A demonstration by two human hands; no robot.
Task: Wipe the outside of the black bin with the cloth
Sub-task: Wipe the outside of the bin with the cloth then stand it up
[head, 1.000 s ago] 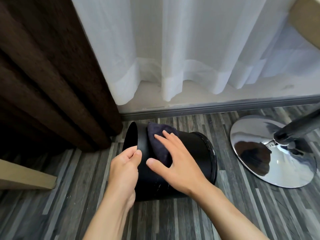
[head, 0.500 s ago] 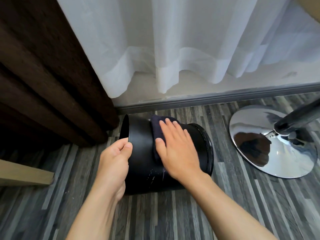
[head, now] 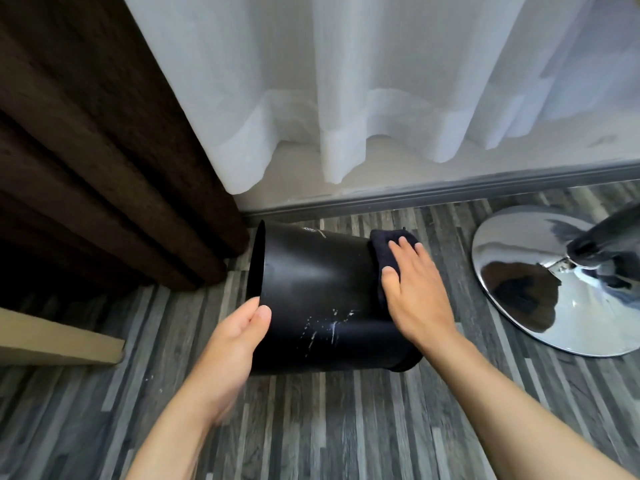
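Black bin [head: 318,292] lying on its side on the grey plank floor [head: 311,427] at frame centre, open mouth toward the left, base toward the right. The left hand [head: 235,337] grips the rim at the lower left of the mouth, thumb on the outer wall and the remaining fingers hidden inside, so their spread cannot be told. The right hand [head: 415,296] lies flat, fingers [head: 403,245] extended and close together, pressing the dark cloth [head: 384,247] against the bin's wall at the base end. Compared with half a second earlier, the right hand and cloth have travelled from the middle of the wall rightward to the base, exposing the central wall; pale splatter marks [head: 329,329] remain on its lower part. The left hand keeps the same hold on the rim. A brown curtain [head: 86,150] fills the upper left, a sheer white curtain [head: 381,81] the upper centre, and a chrome stand base [head: 554,282] sits on the floor at right, apart from the bin.
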